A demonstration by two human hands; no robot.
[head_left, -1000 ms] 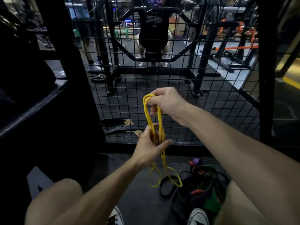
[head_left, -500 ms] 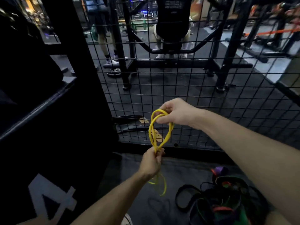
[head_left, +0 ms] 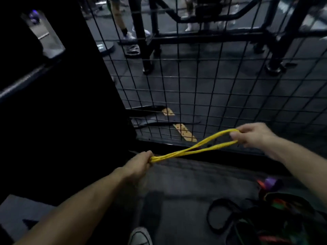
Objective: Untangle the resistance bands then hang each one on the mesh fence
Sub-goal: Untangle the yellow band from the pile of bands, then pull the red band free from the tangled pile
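Yellow resistance band [head_left: 194, 146] stretched taut between both hands, running from about 8 o'clock up to 3 o'clock of frame centre, in front of the mesh fence [head_left: 194, 85] and off the floor. Left hand [head_left: 139, 164] at the band's lower end, fingers curled tight round the bunched strands; strands merge into one bundle there. Right hand [head_left: 253, 136] at the upper end, fingers hooked through the loop and thumb closing on it, so the band splits into two strands near this hand with a narrow gap between them. Strands cross or twist roughly midway; cannot tell if a knot remains.

Mesh fence fills 12 to 2 o'clock, black wire grid, upright, nothing hanging on the part visible. Pile of other bands [head_left: 276, 218] on the floor at 5 o'clock: black loops, with green, red, orange and purple pieces tangled together, blurred. Person's white shoe toe [head_left: 140, 236] at 6 o'clock. Black panel [head_left: 70, 103] at 9 to 10 o'clock. Rack frame [head_left: 194, 38] and other people's feet behind the fence at 12.
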